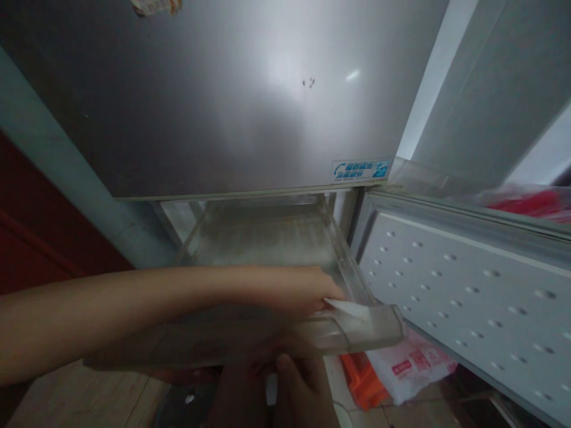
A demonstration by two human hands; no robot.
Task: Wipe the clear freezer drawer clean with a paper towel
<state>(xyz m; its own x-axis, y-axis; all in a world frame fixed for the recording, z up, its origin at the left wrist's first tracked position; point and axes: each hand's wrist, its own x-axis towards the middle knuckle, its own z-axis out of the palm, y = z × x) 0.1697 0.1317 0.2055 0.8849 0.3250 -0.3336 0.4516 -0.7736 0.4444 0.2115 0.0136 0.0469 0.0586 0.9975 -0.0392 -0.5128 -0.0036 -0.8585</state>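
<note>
My left hand [307,291] reaches across from the left and rests inside a clear plastic freezer drawer [267,235], close to its front right corner. Its fingers are closed on a thin white cloth or sheet of paper [350,309], which sticks out toward the corner; I cannot tell which it is. Below the drawer's front, in shadow, my right hand [298,374] shows with the thumb up and fingers bent at the lower edge. The drawer is pulled well out of the fridge, and the part of its floor that shows is bare.
Above stands the shut silver fridge door [250,101] with a blue sticker [361,170]. The lower door [450,285] is swung out to the right, with red packaging [530,202] in its shelf. An orange bag [363,380] and a white-and-pink plastic bag [413,365] lie below it.
</note>
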